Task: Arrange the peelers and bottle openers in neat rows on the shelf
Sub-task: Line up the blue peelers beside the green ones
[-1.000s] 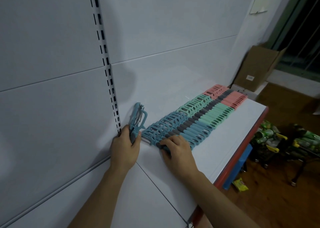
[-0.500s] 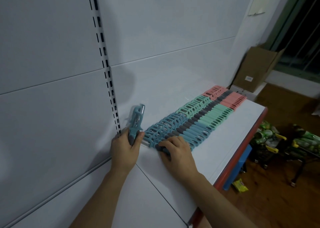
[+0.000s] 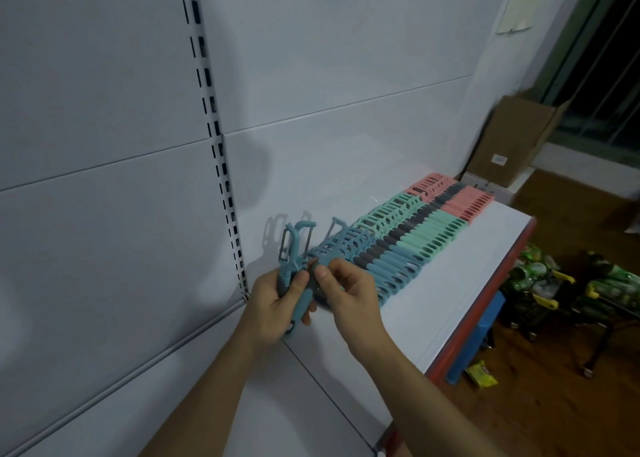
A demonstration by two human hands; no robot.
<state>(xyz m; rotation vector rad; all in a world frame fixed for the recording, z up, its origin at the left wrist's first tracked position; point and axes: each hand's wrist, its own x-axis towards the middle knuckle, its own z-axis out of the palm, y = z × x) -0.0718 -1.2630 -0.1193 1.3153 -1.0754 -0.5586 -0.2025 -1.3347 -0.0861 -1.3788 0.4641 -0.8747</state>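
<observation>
The blue peeler (image 3: 297, 248) stands nearly upright in the left hand (image 3: 273, 304). Its blade head sits above the fist and its handle end pokes out below, toward the person. The left fingers are curled round the handle, and there may be more than one peeler in that bundle; I cannot tell how many.

Just to the right of that grip, the right hand (image 3: 349, 293) pinches thumb against fingers on what looks like a second peeler (image 3: 335, 229). This one's head also tilts up, away from the pinch. The two hands nearly touch.

Beyond and to the right of both grips lies the row of peelers (image 3: 398, 248). They are flat on the shelf (image 3: 450, 300) and packed side by side: blue nearest the hands, then green, then pink farthest off. Each lies crosswise, with its head toward the back panel (image 3: 311, 75) and its handle toward the shelf's front edge.

So the next move seems to turn on the peeler's long axis. The held pieces point up while the row lies flat, so each must probably tip head-first toward the panel. The open end of the row is the blue end, just past the right hand's fingertips. That makes the right hand the nearer one for setting a piece down, with the left serving as the supply.
</observation>
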